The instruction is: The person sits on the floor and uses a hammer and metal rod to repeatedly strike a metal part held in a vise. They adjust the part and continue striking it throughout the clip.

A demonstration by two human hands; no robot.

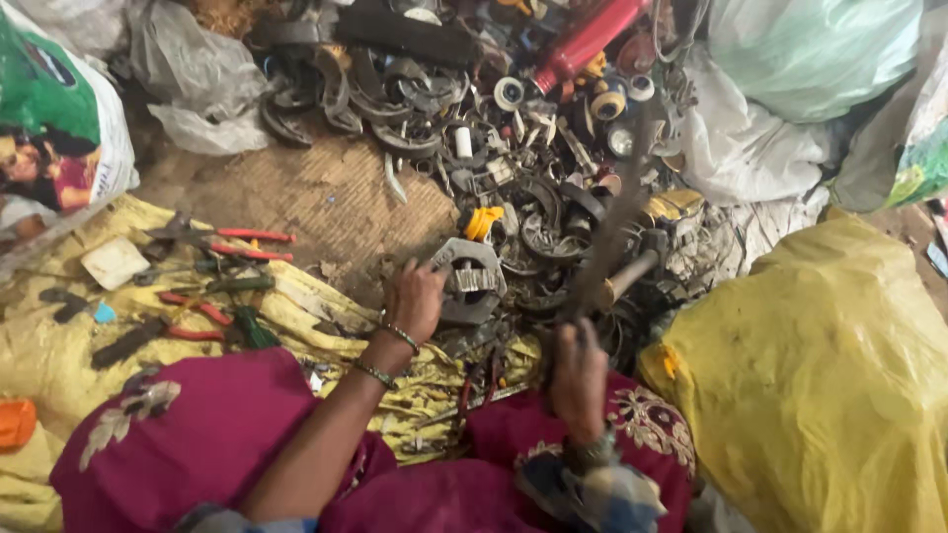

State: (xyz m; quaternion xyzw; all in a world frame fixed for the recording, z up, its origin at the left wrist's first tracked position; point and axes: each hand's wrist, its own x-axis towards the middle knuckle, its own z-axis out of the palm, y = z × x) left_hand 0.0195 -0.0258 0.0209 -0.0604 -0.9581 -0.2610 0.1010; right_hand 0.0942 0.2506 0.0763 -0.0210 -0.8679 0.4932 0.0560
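A big heap of dark metal scrap [513, 148] is spreading across the far middle of the floor, with rings, curved pieces and small spools mixed together. A bulging yellow sack [829, 375] is sitting at the near right, and white and green bags [780, 89] are lying beyond it at the far right. A yellow cloth [59, 355] is lying at the near left, carrying red-handled pliers [252, 244] and other hand tools. A red canister [588, 39] is poking out of the far side of the heap. The left hand [415, 301] is pressing down on a grey motor stator [472, 279] at the near edge of the heap, fingers curled over its left rim. The right hand [578, 375] is clenching the handle of a hammer [617, 237], which is blurring as it is angling up just right of the stator.
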